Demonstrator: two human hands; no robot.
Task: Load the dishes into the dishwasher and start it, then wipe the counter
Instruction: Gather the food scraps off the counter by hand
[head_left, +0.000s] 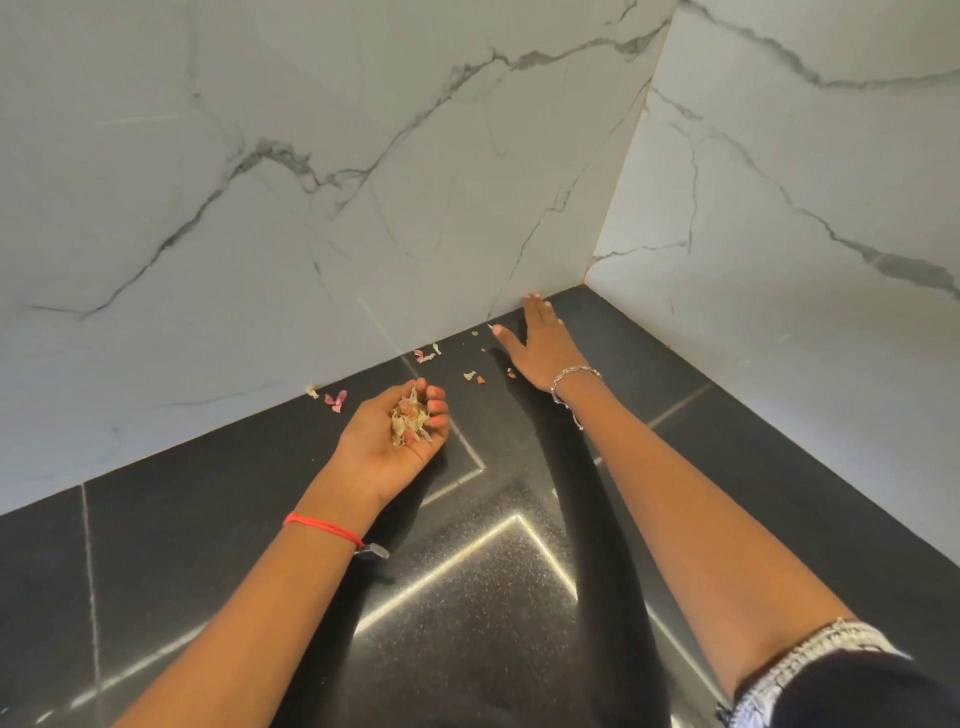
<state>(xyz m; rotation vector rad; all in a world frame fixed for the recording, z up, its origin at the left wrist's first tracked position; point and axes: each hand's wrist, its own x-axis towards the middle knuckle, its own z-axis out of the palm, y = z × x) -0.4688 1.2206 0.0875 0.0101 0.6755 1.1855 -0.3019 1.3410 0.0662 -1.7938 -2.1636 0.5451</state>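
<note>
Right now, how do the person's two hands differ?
The left hand lies palm up, fingers curled round peel scraps; the right hand is palm down, fingers straight, holding nothing. The left wrist wears a red thread, the right a silver bracelet. The right hand reaches to the wall; the left hand lies nearer the person. Both are over the black counter.

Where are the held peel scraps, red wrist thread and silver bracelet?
held peel scraps (409, 423): head view, middle of pile.
red wrist thread (322, 527): head view, mid-strand.
silver bracelet (574, 370): head view, top links.
</note>
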